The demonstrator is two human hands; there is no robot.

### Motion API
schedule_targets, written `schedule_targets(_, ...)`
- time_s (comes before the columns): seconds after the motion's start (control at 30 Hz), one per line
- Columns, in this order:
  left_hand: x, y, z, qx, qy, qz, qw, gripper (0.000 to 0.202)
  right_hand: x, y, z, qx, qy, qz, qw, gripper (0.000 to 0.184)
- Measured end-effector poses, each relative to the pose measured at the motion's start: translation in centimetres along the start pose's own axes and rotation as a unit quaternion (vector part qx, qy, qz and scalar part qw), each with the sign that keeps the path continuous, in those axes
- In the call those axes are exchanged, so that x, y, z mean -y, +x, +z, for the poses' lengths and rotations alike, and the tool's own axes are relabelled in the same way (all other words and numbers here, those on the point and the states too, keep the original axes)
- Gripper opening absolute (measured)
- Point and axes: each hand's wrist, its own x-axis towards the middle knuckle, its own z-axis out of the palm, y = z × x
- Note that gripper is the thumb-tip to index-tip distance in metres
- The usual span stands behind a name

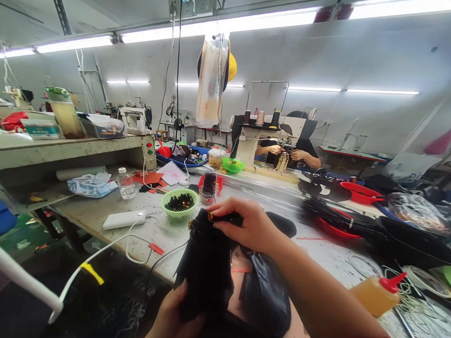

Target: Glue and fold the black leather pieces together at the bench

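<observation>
My left hand (180, 314) is closed round the lower part of a soft black piece (206, 268), which looks like leather or fabric. At its top edge sit small gold-coloured fittings (210, 216). My right hand (247, 222) pinches the upper right corner, fingers and thumb together beside one fitting and a short black strip. Under my right forearm lies a shiny black leather piece (267, 295) on a pinkish sheet (242, 264). Just beyond the hands is a light green basket (179, 220) holding small black parts with gold bits.
On the bench stand a phone (209, 184), a water bottle (126, 183), a white power bank (124, 219) and a yellow glue bottle (377, 294). Black strips (342, 224) spread at right. A white cable (106, 246) crosses the left edge. Behind, a person works at a sewing machine (249, 147).
</observation>
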Motion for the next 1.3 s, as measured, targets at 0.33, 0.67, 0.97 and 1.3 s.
schedule_targets(0.33, 0.1, 0.7, 0.1, -0.06, -0.031, 0.066, 0.995, 0.025, -0.4, -1.4, 2.9, -0.176, -0.411, -0.163, 0.879, 0.018)
schedule_targets(0.67, 0.3, 0.8, 1.4, 0.039, -0.08, 0.024, 0.996, 0.034, 0.5, -2.8, 3.7, -0.12, -0.404, -0.106, 0.9, 0.023)
schedule_targets(0.97, -0.4, 2.1, 0.0, 0.019, 0.039, 0.114, 0.992, 0.019, 2.3, -7.0, 6.6, -0.188, -0.262, -0.017, 0.946, 0.016)
schedule_targets(1.3, -0.2, 1.6, -6.2, -0.013, 0.414, 0.01, 0.91, 0.045, -0.2, -5.6, 8.3, -0.196, 0.258, 0.319, 0.891, 0.022)
